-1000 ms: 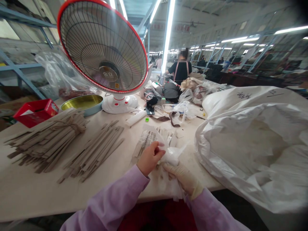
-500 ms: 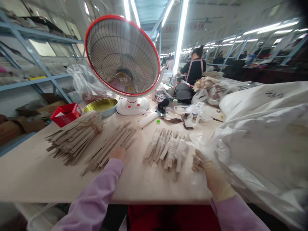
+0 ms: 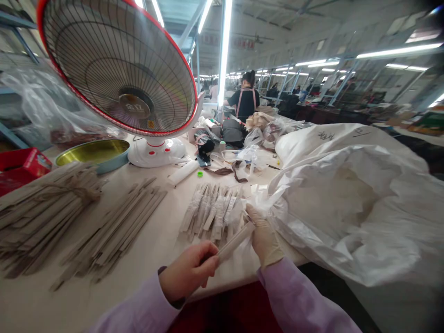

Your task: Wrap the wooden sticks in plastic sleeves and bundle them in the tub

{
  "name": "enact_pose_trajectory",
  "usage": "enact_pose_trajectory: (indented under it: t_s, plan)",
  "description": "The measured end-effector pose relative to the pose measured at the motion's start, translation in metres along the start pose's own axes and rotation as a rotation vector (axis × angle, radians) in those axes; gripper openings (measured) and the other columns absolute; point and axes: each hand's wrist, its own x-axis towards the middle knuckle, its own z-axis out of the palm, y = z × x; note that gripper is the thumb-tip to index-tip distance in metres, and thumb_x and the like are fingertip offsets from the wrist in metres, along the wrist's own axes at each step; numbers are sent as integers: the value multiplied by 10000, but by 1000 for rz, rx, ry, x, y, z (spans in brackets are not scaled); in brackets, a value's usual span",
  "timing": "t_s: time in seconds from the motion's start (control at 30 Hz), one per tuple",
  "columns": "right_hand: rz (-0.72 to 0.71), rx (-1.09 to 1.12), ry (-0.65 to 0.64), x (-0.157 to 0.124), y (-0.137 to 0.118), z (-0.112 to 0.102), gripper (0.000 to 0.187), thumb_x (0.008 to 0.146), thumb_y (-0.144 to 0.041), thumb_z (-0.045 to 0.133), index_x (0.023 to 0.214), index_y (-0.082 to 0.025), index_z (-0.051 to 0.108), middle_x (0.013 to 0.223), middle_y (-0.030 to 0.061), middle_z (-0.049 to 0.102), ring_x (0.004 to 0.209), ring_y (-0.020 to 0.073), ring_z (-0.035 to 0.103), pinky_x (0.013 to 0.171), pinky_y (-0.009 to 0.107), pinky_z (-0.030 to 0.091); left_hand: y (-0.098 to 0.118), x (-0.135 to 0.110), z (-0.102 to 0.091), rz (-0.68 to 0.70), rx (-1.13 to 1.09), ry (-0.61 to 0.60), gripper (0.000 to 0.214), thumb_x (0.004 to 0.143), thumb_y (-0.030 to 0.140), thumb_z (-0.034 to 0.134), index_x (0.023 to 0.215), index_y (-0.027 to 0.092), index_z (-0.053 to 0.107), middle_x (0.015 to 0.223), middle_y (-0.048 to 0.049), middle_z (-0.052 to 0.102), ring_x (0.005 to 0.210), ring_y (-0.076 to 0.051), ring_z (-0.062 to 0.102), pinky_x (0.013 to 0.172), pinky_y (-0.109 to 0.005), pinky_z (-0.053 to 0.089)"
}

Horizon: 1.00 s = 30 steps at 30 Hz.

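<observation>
My bare left hand [image 3: 192, 269] pinches the near end of a flat greyish-beige strip [image 3: 236, 241] between thumb and fingers. The strip slants up to my right hand [image 3: 264, 235], which wears a pale glove and is closed at its far end. Thin clear plastic [image 3: 239, 213] lies around the gloved fingers; how much of it they grip is unclear. Just beyond the hands, several short bundles [image 3: 208, 210] of strips wrapped in clear plastic lie side by side. Loose long strips [image 3: 121, 226] are spread to the left of my left hand.
At far left lies a tied bundle of strips [image 3: 45, 208]. Behind are a red box [image 3: 24, 166], a gold-lined basin [image 3: 100, 155] and a red-rimmed fan heater [image 3: 135, 106]. A large white sack [image 3: 347, 194] covers the right side. A co-worker [image 3: 247, 97] stands farther back.
My view has turned right. My left hand has come from the loose strips toward my right hand, now holding one strip. The strip's far end has reached the gloved hand.
</observation>
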Motion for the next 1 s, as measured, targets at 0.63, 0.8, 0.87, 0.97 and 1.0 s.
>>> enact_pose_trajectory:
  t_s: [0.63, 0.8, 0.87, 0.97, 1.0]
  plan:
    - [-114, -310, 46, -40, 8, -4, 265, 599, -376, 730, 732, -168, 633, 640, -6, 610, 550, 126, 511, 537, 259, 427, -8, 32, 23, 60, -147, 159, 307, 807, 453, 430, 920, 173, 488, 561, 56, 476, 413, -79, 418, 405, -192, 332]
    - [128, -206, -112, -37, 6, -4, 309, 586, -441, 726, 620, -157, 610, 484, -25, 535, 430, 111, 460, 422, 254, 377, -5, 22, 14, 128, -47, 376, 291, 798, 462, 463, 718, 185, 500, 509, 66, 390, 435, -79, 352, 414, -192, 288]
    - [127, -9, -69, -31, 0, -3, 306, 628, -471, 690, 619, -182, 588, 449, -51, 496, 381, 87, 414, 387, 239, 358, -6, 17, 13, 106, -21, 348, 291, 793, 455, 477, 685, 185, 489, 503, 69, 377, 441, -80, 351, 430, -194, 296]
    - [135, 167, 11, -30, 0, 5, 255, 609, -416, 721, 672, -206, 592, 468, -59, 513, 374, 82, 418, 365, 231, 356, -9, 15, 17, 87, 28, 380, 273, 810, 425, 459, 667, 192, 471, 489, 67, 389, 442, -87, 366, 448, -200, 298]
    - [228, 159, -66, -33, 4, 8, 266, 623, -417, 710, 729, -193, 612, 525, -33, 561, 408, 98, 464, 381, 242, 378, -10, 16, 20, 93, 44, 413, 270, 817, 418, 446, 666, 195, 468, 487, 64, 397, 448, -93, 380, 456, -203, 301]
